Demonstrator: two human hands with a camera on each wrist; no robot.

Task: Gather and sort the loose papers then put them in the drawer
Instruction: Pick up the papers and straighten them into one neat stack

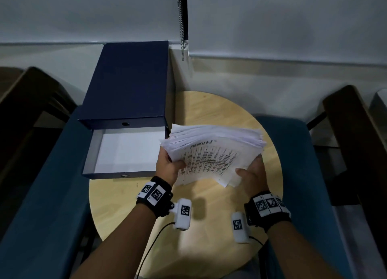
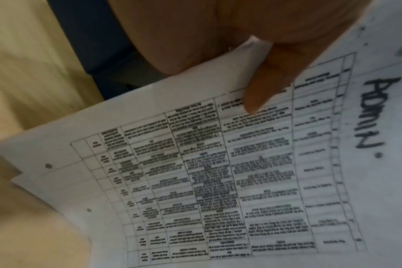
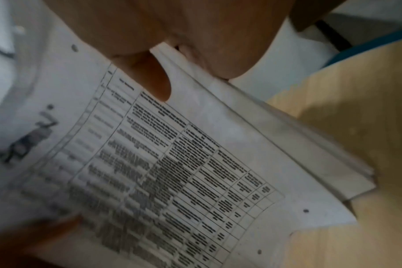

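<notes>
Papers (image 1: 217, 151) sit gathered in one thick, slightly fanned stack, held above the round wooden tabletop (image 1: 209, 106) just right of the open drawer (image 1: 125, 151). In the head view the left hand (image 1: 168, 165) clamps the stack's near-left corner and the right hand (image 1: 250, 171) clamps the near-right edge, thumbs on top and fingers hidden beneath. The drawer is pulled out of a dark blue file box (image 1: 129, 81); its pale floor shows nothing I can make out. To do this step well, I judge the stack should be squared first, since its far edges are ragged, then carried left and lowered flat with both hands supporting it, so that no sheet catches the drawer's front wall or slips out.

From the left wrist, the top sheet (image 2: 218, 172) is a printed table with "ADMIN" handwritten (image 2: 372, 112) along one margin. The left thumb (image 2: 262, 87) presses down on it near the corner, so this hand is closed in a pinch on the papers. The paper bows a little, which suggests a floppy load.

From the right wrist, the right thumb (image 3: 149, 78) lies on the same sheet by its edge, with another finger curled under the layered edges (image 3: 287, 145); that hand too grips the stack. Wood of the tabletop shows below, apart from the paper.
</notes>
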